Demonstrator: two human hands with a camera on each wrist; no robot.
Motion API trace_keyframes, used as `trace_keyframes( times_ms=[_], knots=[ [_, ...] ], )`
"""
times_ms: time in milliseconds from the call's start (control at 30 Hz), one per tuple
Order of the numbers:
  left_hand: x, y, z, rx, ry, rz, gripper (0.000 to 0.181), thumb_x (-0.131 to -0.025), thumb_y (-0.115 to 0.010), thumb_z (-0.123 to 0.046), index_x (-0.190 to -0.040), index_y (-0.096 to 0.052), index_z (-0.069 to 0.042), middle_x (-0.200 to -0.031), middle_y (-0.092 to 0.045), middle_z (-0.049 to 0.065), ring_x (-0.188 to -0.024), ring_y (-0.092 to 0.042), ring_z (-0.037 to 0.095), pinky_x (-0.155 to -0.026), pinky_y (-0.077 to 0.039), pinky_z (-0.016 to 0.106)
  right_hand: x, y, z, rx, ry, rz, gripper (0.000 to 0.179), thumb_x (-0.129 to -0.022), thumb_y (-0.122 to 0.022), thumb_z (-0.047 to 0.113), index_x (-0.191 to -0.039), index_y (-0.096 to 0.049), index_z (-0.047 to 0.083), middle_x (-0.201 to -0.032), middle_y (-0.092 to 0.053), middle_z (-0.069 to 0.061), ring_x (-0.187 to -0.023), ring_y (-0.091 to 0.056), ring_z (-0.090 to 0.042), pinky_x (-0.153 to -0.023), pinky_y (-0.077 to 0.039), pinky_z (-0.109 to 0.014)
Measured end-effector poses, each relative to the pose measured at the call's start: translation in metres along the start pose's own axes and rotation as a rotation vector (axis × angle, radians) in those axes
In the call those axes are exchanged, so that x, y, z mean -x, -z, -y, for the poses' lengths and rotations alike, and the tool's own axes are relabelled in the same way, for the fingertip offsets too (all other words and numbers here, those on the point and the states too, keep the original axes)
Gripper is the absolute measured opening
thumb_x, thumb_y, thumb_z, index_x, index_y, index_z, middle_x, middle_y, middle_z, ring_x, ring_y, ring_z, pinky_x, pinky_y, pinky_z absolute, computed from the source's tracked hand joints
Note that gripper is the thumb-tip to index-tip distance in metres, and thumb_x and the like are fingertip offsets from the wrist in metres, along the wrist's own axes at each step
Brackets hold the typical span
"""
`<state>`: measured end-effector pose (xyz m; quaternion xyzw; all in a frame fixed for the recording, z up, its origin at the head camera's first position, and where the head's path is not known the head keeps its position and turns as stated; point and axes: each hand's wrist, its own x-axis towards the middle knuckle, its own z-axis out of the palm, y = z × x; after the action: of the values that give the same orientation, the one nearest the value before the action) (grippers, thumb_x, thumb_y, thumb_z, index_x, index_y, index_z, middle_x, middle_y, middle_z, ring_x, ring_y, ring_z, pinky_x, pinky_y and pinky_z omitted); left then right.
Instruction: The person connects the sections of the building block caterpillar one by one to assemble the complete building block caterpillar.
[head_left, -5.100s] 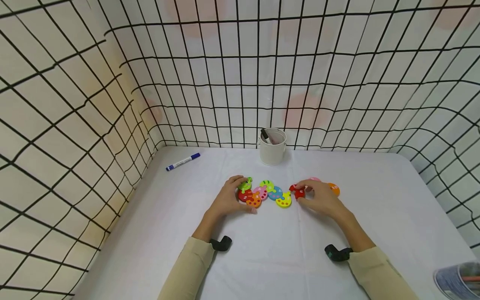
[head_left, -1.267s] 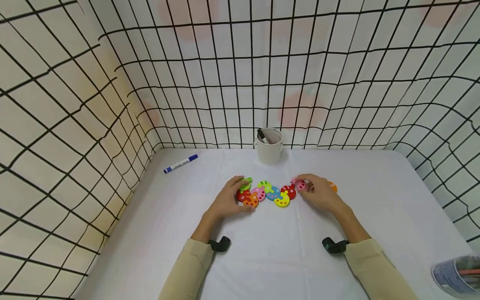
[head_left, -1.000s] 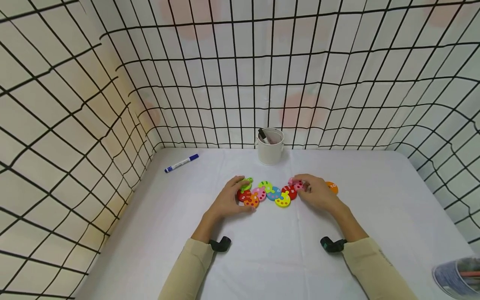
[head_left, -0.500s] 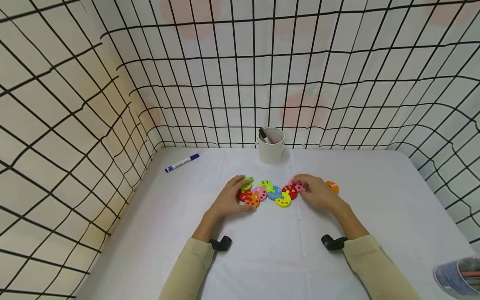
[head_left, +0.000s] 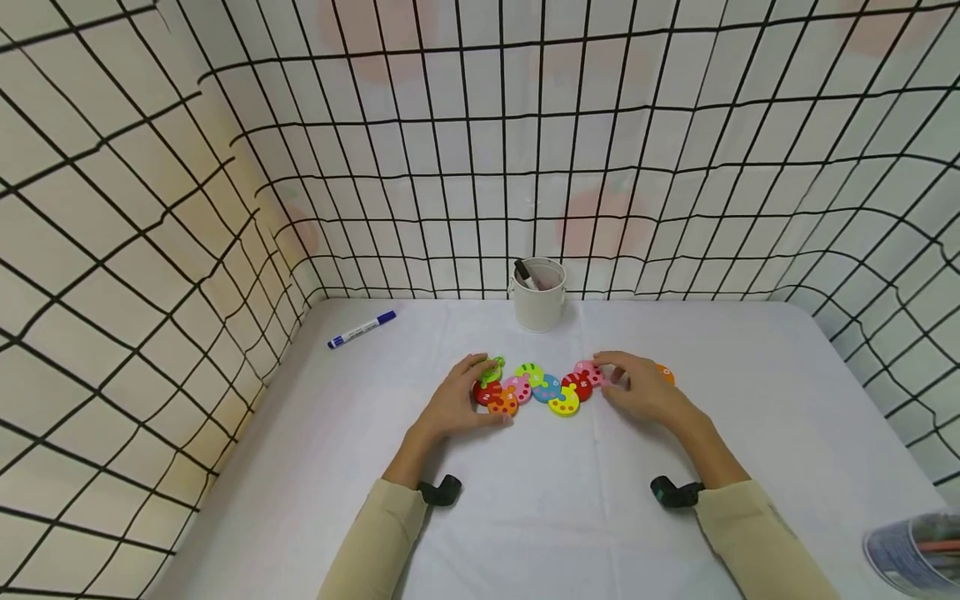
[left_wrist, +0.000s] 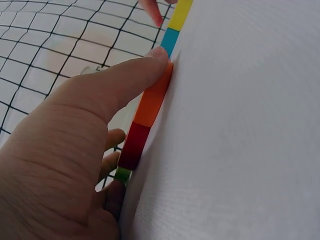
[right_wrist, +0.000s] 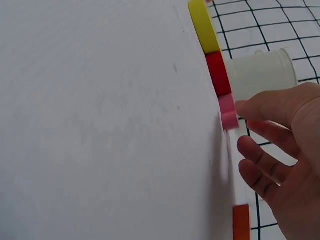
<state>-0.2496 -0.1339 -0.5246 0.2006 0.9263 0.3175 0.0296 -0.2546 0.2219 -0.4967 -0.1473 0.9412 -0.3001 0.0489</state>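
A caterpillar number puzzle of bright interlocking discs lies in a wavy row on the table. My left hand (head_left: 450,404) spans its left end, with fingers at the green head piece (head_left: 492,372) and thumb against the orange piece (left_wrist: 154,97). Further right along the row come a blue piece (head_left: 547,388), a yellow piece (head_left: 564,402), a red piece (head_left: 577,386) and a pink piece (head_left: 588,371) at the right end. Beside the pink piece, my right hand (head_left: 641,392) has its fingers loosely spread, the fingertips at its edge. An orange piece marked 10 (head_left: 666,374) lies apart, partly hidden behind that hand.
Behind the puzzle stands a white bucket (head_left: 538,304) with a dark-capped marker in it. A blue-capped marker (head_left: 362,330) lies at the back left. At the front right is a container of pencils (head_left: 903,554). Black wire mesh (head_left: 480,171) surrounds the white table.
The red piece my right hand held earlier now sits in the row. The pink piece has moved left against it, and the right hand's fingers have loosened. My left hand stays put.
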Motion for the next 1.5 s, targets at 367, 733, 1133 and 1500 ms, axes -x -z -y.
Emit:
trace_keyframes(
  times_ms=[367, 733, 1133, 1500],
  knots=[
    [0.0, -0.002, 0.003, 0.024, 0.063, -0.06, 0.094, -0.069, -0.086, -0.064, -0.148, -0.053, -0.026, -0.16, -0.039, -0.003, -0.149, -0.036, 0.023, -0.12, -0.039, 0.05, 0.022, 0.016, -0.017, 0.002, -0.012, -0.133, 0.046, -0.092, -0.075, 0.018, -0.136, -0.064, 0.008, -0.135, -0.061, -0.018, -0.108, -0.058, -0.033, -0.096, -0.055, -0.055],
    [-0.001, -0.004, 0.002, 0.041, 0.073, -0.081, 0.095, -0.065, -0.089, -0.064, -0.145, -0.055, -0.025, -0.156, -0.043, -0.001, -0.146, -0.038, 0.023, -0.119, -0.041, 0.05, 0.037, 0.028, -0.046, 0.079, -0.099, -0.166, 0.065, -0.088, -0.082, 0.027, -0.142, -0.055, 0.002, -0.144, -0.051, -0.025, -0.113, -0.057, -0.041, -0.093, -0.052, -0.062],
    [0.0, 0.0, -0.001, 0.035, 0.06, -0.028, 0.089, -0.071, -0.086, -0.059, -0.147, -0.054, -0.026, -0.163, -0.037, 0.002, -0.152, -0.032, 0.027, -0.12, -0.038, 0.055, 0.043, 0.027, -0.05, 0.027, -0.088, -0.144, 0.048, -0.093, -0.072, 0.013, -0.138, -0.057, 0.002, -0.13, -0.059, -0.029, -0.11, -0.057, -0.043, -0.095, -0.05, -0.063],
    [0.0, -0.001, 0.001, 0.021, 0.044, -0.02, 0.087, -0.072, -0.086, -0.056, -0.147, -0.054, -0.026, -0.163, -0.037, 0.002, -0.152, -0.032, 0.027, -0.121, -0.037, 0.054, 0.044, 0.025, -0.051, 0.013, -0.115, -0.172, 0.049, -0.09, -0.076, 0.017, -0.134, -0.06, 0.001, -0.124, -0.063, -0.024, -0.107, -0.057, -0.037, -0.088, -0.051, -0.05]
  ],
)
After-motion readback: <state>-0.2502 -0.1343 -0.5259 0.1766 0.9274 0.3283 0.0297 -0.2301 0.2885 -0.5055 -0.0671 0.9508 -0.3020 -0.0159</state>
